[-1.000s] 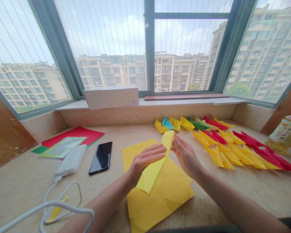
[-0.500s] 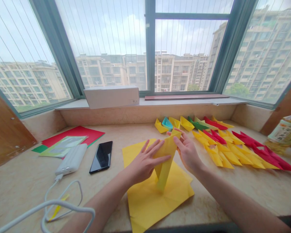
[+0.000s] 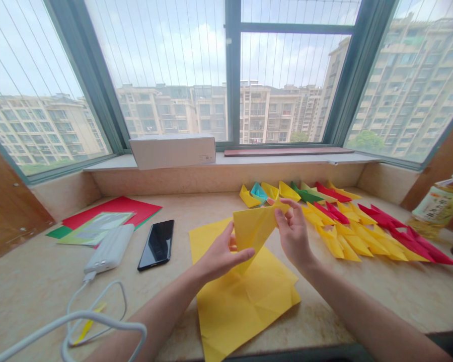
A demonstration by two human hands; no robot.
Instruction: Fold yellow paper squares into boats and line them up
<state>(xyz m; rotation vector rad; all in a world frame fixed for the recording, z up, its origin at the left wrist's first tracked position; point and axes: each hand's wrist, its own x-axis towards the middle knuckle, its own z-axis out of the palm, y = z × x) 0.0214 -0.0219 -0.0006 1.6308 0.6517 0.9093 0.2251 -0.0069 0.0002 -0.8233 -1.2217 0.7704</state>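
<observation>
Both hands hold a folded yellow paper piece (image 3: 253,227) in the air above a creased yellow sheet (image 3: 241,296) that lies flat on the stone counter. My left hand (image 3: 219,254) grips the piece's lower left side, thumb in front and fingers behind. My right hand (image 3: 294,234) pinches its upper right corner with curled fingers. The piece has opened into a broad pointed shape with its tip down.
Rows of folded yellow, red and green paper boats (image 3: 358,229) lie to the right. A black phone (image 3: 157,244), a white power bank (image 3: 107,249) with cable and coloured paper sheets (image 3: 109,217) sit left. A white box (image 3: 172,150) rests on the sill; a bottle (image 3: 440,203) stands far right.
The narrow folded strip, first pressed between my palms, was stood up, lifted and spread open into a wider shape. Both hands moved from flat to pinching its sides.
</observation>
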